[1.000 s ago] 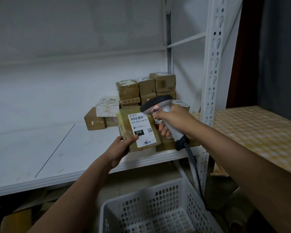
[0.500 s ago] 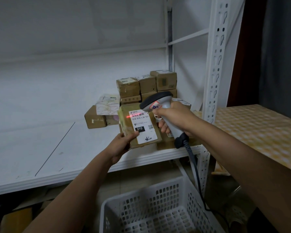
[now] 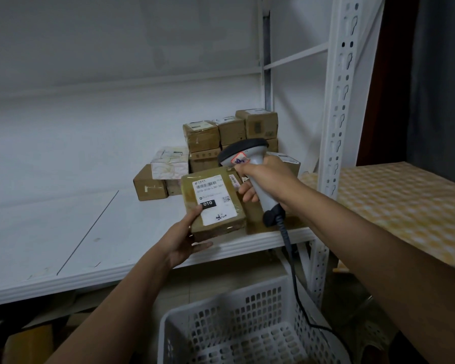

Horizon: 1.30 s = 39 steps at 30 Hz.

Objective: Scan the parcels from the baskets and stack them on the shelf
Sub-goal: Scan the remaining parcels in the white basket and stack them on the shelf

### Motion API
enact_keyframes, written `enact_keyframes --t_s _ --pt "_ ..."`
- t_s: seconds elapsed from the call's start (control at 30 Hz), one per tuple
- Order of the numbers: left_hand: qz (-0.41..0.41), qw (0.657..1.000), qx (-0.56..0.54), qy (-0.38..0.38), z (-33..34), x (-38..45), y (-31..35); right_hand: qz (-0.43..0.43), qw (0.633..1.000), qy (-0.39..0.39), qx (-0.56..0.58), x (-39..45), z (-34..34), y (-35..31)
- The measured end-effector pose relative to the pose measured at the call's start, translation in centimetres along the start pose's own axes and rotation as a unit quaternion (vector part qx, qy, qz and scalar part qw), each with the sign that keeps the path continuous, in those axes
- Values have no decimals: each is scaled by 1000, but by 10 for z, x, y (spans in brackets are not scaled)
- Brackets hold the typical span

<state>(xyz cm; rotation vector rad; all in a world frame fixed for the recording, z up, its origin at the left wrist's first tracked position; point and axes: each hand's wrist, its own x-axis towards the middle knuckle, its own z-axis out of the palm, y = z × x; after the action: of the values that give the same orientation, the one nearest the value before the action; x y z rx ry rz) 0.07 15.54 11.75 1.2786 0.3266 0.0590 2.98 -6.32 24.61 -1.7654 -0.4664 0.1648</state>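
Both hands are full. Left hand grips a flat brown parcel at its near left corner, thumb lying on top at the edge of the white label and fingers curled beneath; the parcel is tilted, label up, just over the front edge of the white shelf. Right hand is wrapped round the grey handle of a barcode scanner, whose dark head sits just above the far right corner of the parcel and points down at it. A black cable hangs from the scanner's base, running down past the shelf edge toward the floor.

By size: the shelf board spans the left and middle of the view, held by a white perforated upright on the right. Beside that upright lies a surface with a yellow checked covering. Below the hands stands a white perforated basket. At the back right of the shelf, a stack of brown boxes rises in two layers, with a pale patterned box and a small brown box to its left. The label bears a barcode and a black patch reading 010.
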Motion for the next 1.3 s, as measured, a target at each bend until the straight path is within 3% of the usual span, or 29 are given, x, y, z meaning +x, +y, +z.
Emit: enact_keyframes --t_s 0.13,0.43,0.63,0.73,0.83,0.93,1.03,1.3 --pt "16 994 -107 22 -26 -9 4 5 1000 -6 -21 18 11 4" --pt "157 975 -70 138 -76 13 74 31 999 9 -34 85 38 18" --pt "198 963 24 183 -80 104 147 54 997 7 -58 123 44 26" --pt "180 964 111 159 -94 174 173 46 996 8 -73 139 43 30" --pt "181 921 247 239 -98 222 176 44 994 -6 -95 155 44 42" --pt "185 871 300 341 -101 250 175 52 994 -15 -97 169 45 58" --pt "208 835 335 384 -92 262 175 64 994 -11 -84 181 46 72" --pt "224 864 276 356 -92 241 163 61 994 -27 -83 175 55 71"
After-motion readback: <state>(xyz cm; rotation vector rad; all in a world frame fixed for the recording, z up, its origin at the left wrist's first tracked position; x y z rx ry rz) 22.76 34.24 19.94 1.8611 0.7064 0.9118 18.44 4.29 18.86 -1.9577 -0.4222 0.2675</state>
